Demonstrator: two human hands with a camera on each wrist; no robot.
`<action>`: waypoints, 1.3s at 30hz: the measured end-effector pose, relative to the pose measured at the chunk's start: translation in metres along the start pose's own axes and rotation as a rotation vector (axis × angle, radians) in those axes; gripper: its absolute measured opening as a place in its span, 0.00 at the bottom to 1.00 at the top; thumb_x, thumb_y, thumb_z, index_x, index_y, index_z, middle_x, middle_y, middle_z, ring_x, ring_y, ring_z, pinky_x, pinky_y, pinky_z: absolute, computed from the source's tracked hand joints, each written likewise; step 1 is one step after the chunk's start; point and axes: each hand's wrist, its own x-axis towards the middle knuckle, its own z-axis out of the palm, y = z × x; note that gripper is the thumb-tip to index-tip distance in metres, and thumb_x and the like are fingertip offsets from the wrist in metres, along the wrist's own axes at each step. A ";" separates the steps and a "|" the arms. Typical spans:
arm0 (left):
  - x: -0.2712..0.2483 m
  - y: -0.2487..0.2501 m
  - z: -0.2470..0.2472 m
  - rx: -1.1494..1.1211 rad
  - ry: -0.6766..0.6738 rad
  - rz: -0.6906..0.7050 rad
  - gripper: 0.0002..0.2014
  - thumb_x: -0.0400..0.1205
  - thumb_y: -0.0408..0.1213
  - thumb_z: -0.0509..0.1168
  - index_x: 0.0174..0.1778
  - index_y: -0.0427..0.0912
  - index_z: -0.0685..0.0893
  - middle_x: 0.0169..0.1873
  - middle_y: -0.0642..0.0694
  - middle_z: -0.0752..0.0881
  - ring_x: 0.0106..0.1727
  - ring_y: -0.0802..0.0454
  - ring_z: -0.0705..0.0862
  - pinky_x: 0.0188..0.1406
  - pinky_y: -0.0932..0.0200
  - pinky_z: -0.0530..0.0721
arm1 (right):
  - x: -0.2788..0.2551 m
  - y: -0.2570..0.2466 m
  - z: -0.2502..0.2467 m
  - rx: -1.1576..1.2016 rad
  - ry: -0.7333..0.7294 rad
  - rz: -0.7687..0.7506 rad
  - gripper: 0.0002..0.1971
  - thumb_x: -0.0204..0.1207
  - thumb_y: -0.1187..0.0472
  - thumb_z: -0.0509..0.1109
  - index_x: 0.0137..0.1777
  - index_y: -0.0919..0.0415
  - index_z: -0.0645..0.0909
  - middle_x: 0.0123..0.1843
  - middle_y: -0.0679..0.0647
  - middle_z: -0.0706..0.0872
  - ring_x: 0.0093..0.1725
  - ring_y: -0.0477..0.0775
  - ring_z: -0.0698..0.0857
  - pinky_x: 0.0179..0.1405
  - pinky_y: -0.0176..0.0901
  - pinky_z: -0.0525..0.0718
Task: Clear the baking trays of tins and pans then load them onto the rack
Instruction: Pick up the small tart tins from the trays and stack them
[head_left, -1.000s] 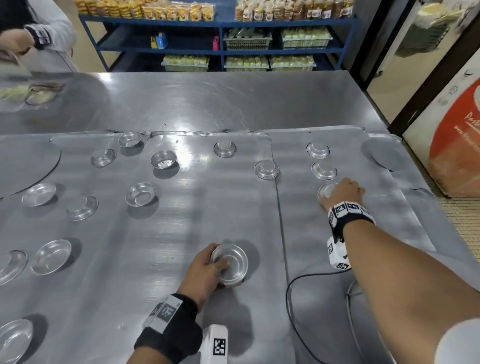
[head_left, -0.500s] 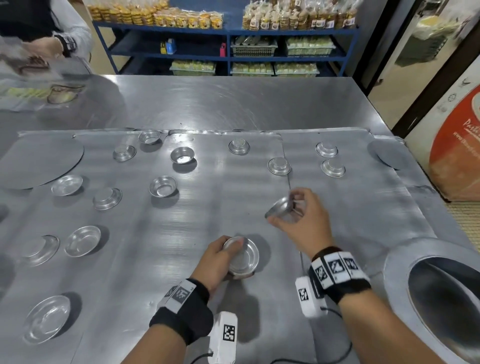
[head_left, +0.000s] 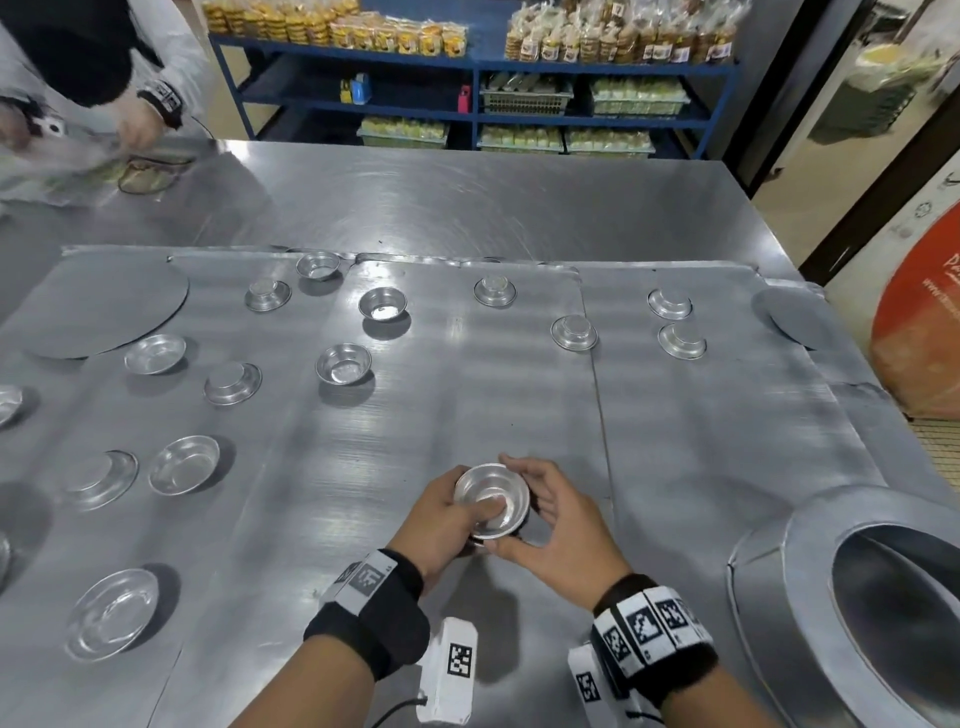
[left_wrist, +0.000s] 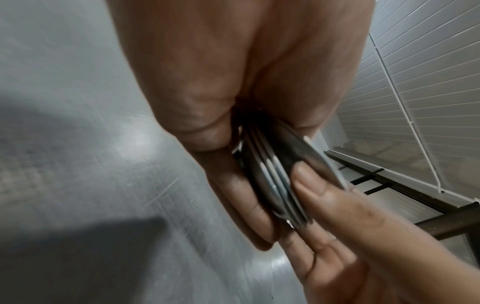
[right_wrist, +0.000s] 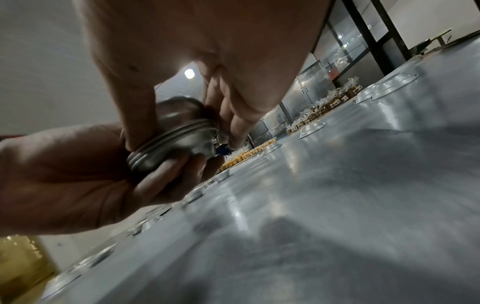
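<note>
Small round metal tins lie scattered over the flat baking trays (head_left: 467, 405) that cover the table. A nested stack of tins (head_left: 491, 499) is held just above the middle tray near the front edge. My left hand (head_left: 457, 512) grips it from the left, thumb inside the top tin. My right hand (head_left: 540, 514) curls round its right side. The left wrist view shows the layered rims of the stack of tins (left_wrist: 275, 170) between both hands. In the right wrist view, the right thumb presses on the rim of the stack of tins (right_wrist: 171, 144). Two upturned tins (head_left: 669, 304) (head_left: 681, 341) remain on the right tray (head_left: 701, 426).
Several loose tins (head_left: 343, 364) lie on the left and middle trays. A large round pan (head_left: 883, 597) sits at the front right. Flat round discs (head_left: 104, 306) (head_left: 789, 317) lie at both far corners. Another person (head_left: 130, 104) works at the table's back left. Blue shelves (head_left: 467, 104) stand behind.
My right hand picked one tin off the right tray, carried it left and brought it onto the stack in my left hand. Both hands now hold the stack.
</note>
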 end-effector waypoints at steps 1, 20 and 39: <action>0.002 -0.001 -0.001 -0.005 0.012 0.002 0.20 0.71 0.36 0.74 0.60 0.40 0.85 0.51 0.30 0.91 0.51 0.32 0.90 0.51 0.38 0.87 | 0.003 0.002 -0.003 -0.005 -0.040 0.011 0.39 0.61 0.60 0.88 0.71 0.49 0.75 0.69 0.37 0.83 0.70 0.37 0.81 0.74 0.39 0.77; 0.026 -0.003 -0.003 -0.065 0.183 -0.065 0.12 0.82 0.18 0.66 0.60 0.28 0.82 0.51 0.28 0.86 0.46 0.35 0.89 0.45 0.32 0.92 | 0.211 0.042 -0.096 -1.010 -0.025 0.139 0.23 0.75 0.59 0.71 0.70 0.63 0.77 0.68 0.62 0.80 0.69 0.65 0.77 0.68 0.52 0.79; 0.013 -0.017 -0.025 -0.057 0.300 -0.032 0.16 0.73 0.29 0.74 0.57 0.39 0.88 0.52 0.29 0.90 0.56 0.26 0.89 0.53 0.24 0.88 | 0.276 0.044 -0.112 -0.995 0.229 0.252 0.24 0.71 0.58 0.80 0.63 0.67 0.79 0.64 0.67 0.79 0.61 0.71 0.82 0.59 0.54 0.81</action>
